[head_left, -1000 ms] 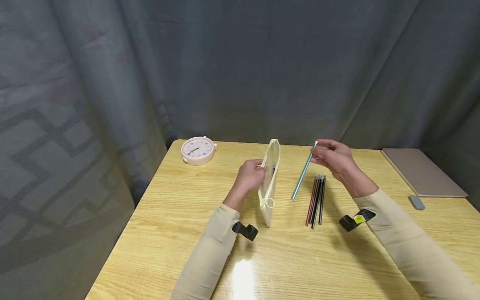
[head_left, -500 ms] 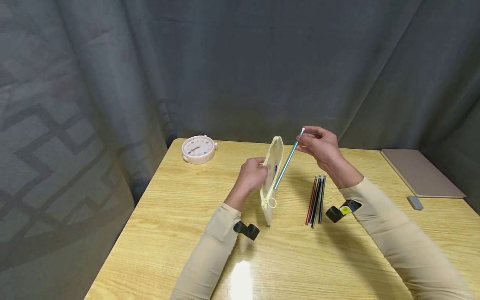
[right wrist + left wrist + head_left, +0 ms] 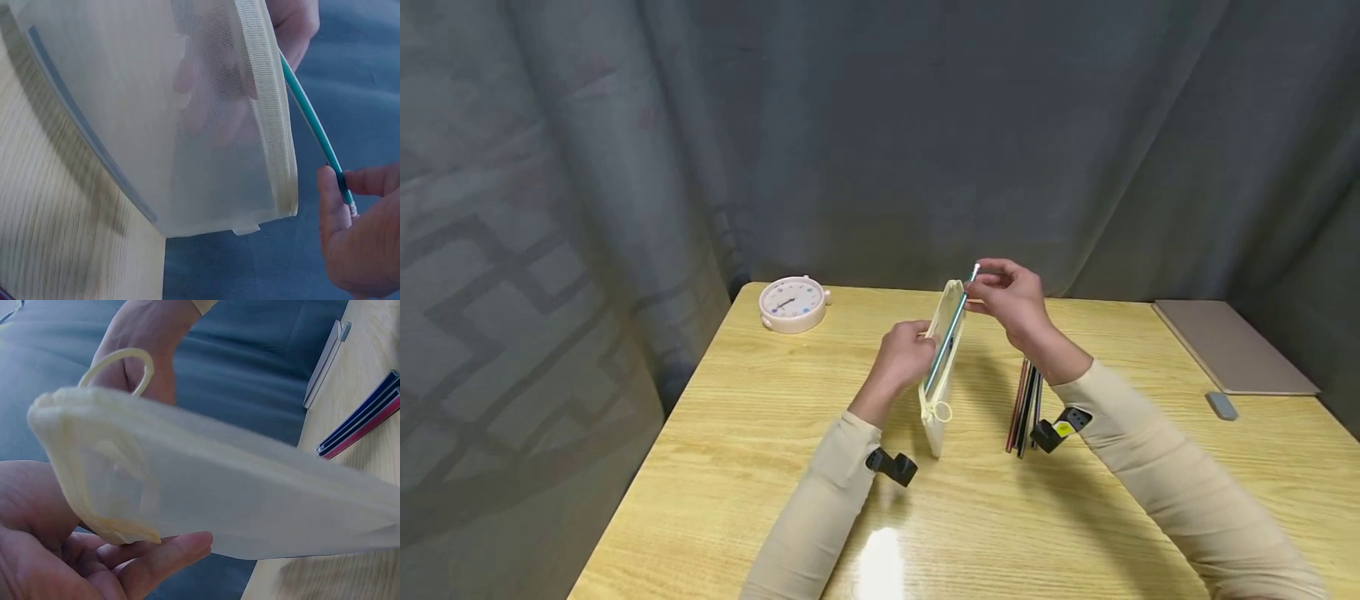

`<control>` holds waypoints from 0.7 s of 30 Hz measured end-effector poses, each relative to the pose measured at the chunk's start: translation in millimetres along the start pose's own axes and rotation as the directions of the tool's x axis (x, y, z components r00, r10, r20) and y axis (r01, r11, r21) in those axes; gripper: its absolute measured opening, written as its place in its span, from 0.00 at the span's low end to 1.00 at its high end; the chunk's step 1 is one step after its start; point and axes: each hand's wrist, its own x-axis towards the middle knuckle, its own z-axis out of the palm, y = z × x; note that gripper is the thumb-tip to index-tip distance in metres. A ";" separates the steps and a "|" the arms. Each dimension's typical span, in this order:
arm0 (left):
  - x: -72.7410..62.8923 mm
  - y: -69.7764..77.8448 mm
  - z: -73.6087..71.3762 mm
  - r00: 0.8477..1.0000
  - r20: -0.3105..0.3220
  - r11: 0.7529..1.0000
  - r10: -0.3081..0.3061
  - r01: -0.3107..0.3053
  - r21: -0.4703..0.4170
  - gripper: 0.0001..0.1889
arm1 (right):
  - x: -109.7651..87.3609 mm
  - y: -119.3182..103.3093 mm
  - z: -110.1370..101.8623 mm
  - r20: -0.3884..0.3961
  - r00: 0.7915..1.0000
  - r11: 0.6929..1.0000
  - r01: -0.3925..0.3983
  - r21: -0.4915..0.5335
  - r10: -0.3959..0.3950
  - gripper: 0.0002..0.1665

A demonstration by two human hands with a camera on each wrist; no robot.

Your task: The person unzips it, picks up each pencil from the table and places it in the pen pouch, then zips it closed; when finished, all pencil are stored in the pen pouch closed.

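My left hand point(image 3: 904, 357) grips the side of a pale cream zippered mesh pencil pouch point(image 3: 206, 487), holding it upright with its mouth open. With thumb and fingers, my right hand point(image 3: 1017, 302) pinches a teal pencil point(image 3: 312, 122) near its eraser end. The pencil slants down into the pouch's mouth, its lower end hidden inside. Through the mesh in the right wrist view, a dark slim item point(image 3: 87, 131) lies along the pouch's bottom. Below my right wrist, several dark and red pencils point(image 3: 1021, 408) lie bunched on the table, partly covered by the wrist camera.
On the wooden table point(image 3: 760, 475), a pale pink round clock point(image 3: 793, 305) lies at the back left. A mauve notebook point(image 3: 1232, 346) rests at the right, with a small grey eraser point(image 3: 1221, 406) near it. Grey curtains point(image 3: 880, 142) hang behind and to the left.
My right hand has moved left with the teal pencil, from above the pencil bunch to the pouch, and the pencil's lower end has entered its mouth. The left hand stays nearly still.
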 end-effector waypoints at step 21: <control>-2.9 -14.1 -16.1 1.000 0.002 0.997 -0.031 0.031 -0.076 0.17 | -3.0 11.8 32.1 0.075 0.997 0.992 0.034 -0.124 -0.025 0.27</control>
